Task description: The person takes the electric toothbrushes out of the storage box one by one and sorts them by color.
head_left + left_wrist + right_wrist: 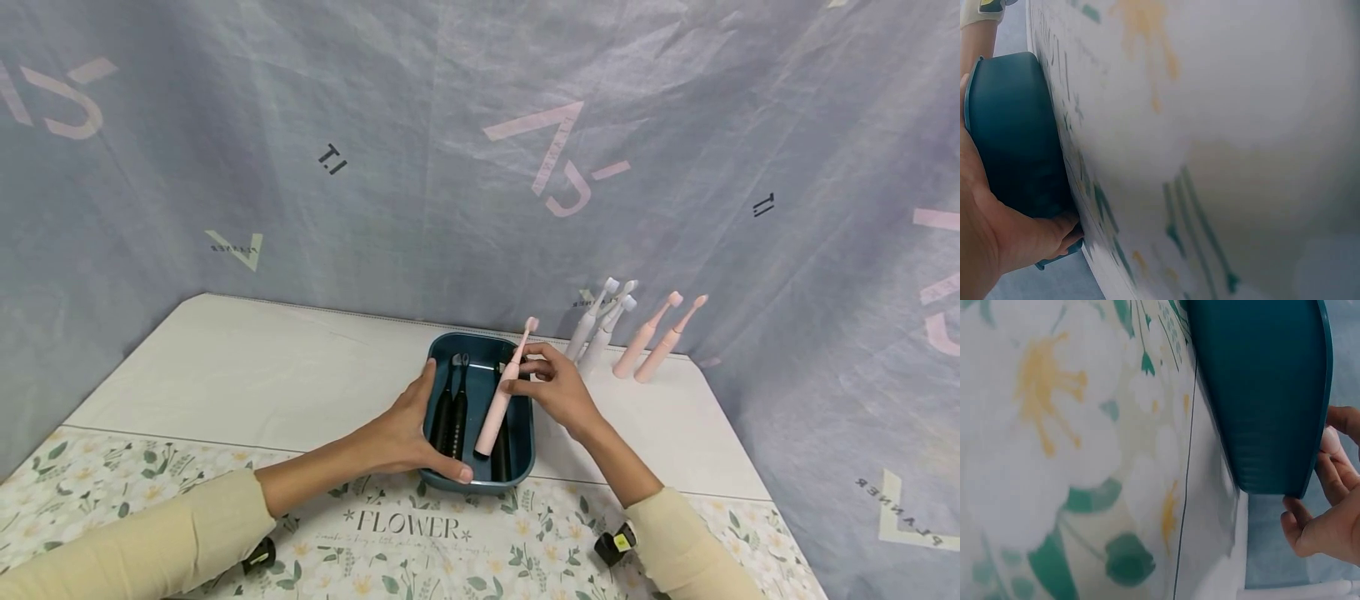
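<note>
A dark teal plastic bin (480, 487) sits on the table before me. My left hand (405, 429) grips its left side, thumb along the near rim; in the left wrist view the hand (1004, 231) lies against the bin's outer wall (1016, 131). Over the bin, my right hand (558, 387) pinches a pink electric toothbrush (495, 417), tilted with its brush head up and away. Two black electric toothbrushes (459, 417) lie side by side at the bin's left. Another black toothbrush (501, 462) is partly hidden beneath the pink one. The right wrist view hides the toothbrush behind the bin.
Several white toothbrushes (581, 337) stand upright behind my right hand, with two pink toothbrushes (643, 346) to their right. A grey printed cloth (375, 167) hangs behind the table. The near part has a flowered cover (405, 558).
</note>
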A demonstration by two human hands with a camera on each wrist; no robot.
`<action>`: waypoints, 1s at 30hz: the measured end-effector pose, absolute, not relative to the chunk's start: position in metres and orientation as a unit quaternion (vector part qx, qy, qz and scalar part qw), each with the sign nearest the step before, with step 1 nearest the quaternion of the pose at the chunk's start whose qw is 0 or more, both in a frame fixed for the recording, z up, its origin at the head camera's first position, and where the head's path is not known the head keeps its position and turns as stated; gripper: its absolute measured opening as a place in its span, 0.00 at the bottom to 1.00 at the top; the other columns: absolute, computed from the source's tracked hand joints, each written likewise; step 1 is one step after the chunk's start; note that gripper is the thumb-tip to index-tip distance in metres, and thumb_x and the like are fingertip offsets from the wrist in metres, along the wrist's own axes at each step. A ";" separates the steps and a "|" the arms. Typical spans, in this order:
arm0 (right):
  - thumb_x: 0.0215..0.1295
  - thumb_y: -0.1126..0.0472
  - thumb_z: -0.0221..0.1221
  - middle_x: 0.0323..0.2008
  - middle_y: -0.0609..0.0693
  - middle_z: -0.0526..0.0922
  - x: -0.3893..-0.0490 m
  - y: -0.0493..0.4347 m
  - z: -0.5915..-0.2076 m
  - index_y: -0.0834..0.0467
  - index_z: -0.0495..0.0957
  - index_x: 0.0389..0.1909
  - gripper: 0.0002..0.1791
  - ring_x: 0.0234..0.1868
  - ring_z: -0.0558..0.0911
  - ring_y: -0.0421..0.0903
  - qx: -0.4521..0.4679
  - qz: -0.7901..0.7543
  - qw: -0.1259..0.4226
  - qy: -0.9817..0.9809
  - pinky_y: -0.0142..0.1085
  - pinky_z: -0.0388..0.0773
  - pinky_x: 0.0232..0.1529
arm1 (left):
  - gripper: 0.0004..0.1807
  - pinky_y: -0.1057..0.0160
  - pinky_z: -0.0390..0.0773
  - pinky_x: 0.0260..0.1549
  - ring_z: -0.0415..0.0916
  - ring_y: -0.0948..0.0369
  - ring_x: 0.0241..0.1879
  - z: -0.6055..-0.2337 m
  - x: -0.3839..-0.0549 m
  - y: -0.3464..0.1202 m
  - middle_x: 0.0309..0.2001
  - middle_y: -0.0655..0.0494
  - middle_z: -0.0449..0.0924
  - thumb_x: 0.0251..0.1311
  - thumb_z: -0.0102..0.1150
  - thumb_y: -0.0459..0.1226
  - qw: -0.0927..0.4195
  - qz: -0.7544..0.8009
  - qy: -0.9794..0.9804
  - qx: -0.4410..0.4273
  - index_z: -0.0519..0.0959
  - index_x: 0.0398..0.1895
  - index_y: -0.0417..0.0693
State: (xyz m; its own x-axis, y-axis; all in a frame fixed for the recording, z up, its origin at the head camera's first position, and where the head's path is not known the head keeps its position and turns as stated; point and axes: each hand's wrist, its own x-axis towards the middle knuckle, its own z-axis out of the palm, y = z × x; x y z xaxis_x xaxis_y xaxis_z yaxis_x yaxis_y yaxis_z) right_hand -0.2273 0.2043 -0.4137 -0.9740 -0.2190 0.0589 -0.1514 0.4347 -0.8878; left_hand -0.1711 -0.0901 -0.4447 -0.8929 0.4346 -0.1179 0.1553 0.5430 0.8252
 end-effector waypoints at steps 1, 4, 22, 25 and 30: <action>0.70 0.59 0.77 0.58 0.58 0.93 -0.227 0.205 -0.414 0.57 0.79 0.71 0.31 0.70 0.85 0.59 -0.108 -0.525 0.033 0.844 0.56 0.79 0.71 | 0.97 0.23 0.60 0.82 0.33 0.36 0.94 -0.445 -0.171 -0.090 0.95 0.43 0.25 0.37 0.90 0.71 0.157 0.447 0.864 0.169 0.20 0.93 0.65; 0.71 0.61 0.76 0.56 0.59 0.94 -0.225 0.207 -0.412 0.56 0.79 0.72 0.31 0.69 0.86 0.60 -0.108 -0.536 0.033 0.837 0.56 0.81 0.68 | 0.97 0.23 0.60 0.82 0.33 0.36 0.94 -0.445 -0.170 -0.090 0.95 0.43 0.25 0.37 0.91 0.71 0.158 0.449 0.864 0.164 0.20 0.94 0.66; 0.76 0.60 0.74 0.61 0.64 0.91 -0.222 0.208 -0.417 0.62 0.75 0.74 0.31 0.71 0.83 0.61 -0.104 -0.537 -0.013 0.837 0.61 0.67 0.84 | 0.97 0.22 0.60 0.82 0.33 0.36 0.94 -0.445 -0.170 -0.091 0.95 0.45 0.24 0.38 0.91 0.71 0.167 0.451 0.862 0.159 0.21 0.94 0.66; 0.75 0.61 0.74 0.59 0.64 0.91 -0.223 0.209 -0.417 0.63 0.75 0.74 0.31 0.71 0.83 0.61 -0.101 -0.538 -0.021 0.836 0.59 0.69 0.84 | 0.97 0.22 0.60 0.82 0.34 0.36 0.94 -0.445 -0.170 -0.090 0.95 0.45 0.25 0.37 0.92 0.70 0.165 0.453 0.862 0.156 0.22 0.94 0.65; 0.74 0.62 0.75 0.59 0.65 0.91 -0.221 0.211 -0.419 0.63 0.76 0.73 0.31 0.71 0.83 0.61 -0.094 -0.545 -0.023 0.833 0.58 0.71 0.83 | 0.97 0.23 0.61 0.82 0.35 0.36 0.94 -0.445 -0.171 -0.090 0.95 0.44 0.27 0.36 0.92 0.70 0.162 0.449 0.865 0.156 0.23 0.94 0.64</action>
